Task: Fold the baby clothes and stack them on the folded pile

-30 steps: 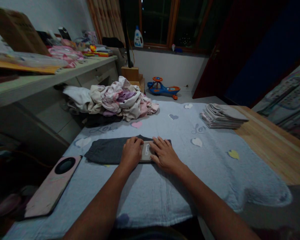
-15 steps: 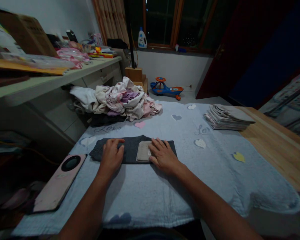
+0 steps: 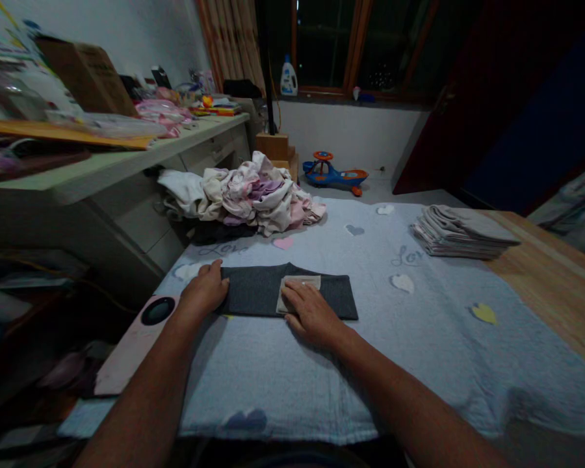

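A dark grey folded garment [image 3: 251, 292], perhaps trousers, lies flat in a long strip in front of me. Near its middle is a beige square patch [image 3: 286, 300], partly covered by my right hand [image 3: 312, 313]. That hand rests flat on the patch and the cloth, its fingers stretched out. At the strip's left end, my left hand [image 3: 205, 290] has its fingers curled over the edge and grips the cloth; the thumb points toward the strip. Part of that end is hidden behind the hand.
A heap of crumpled pale clothes [image 3: 246, 195] sits at the back left. At the right stands a stack of folded cloths [image 3: 461, 233]. A pink phone-like object [image 3: 129, 351] lies by my left forearm. The blue cover [image 3: 419, 351] spreads over a wooden surface [image 3: 556, 279].
My left hand has moved from on top of the garment to its left end, and the strip now looks shorter there. The right hand stays on the patch, and the view has shifted slightly.
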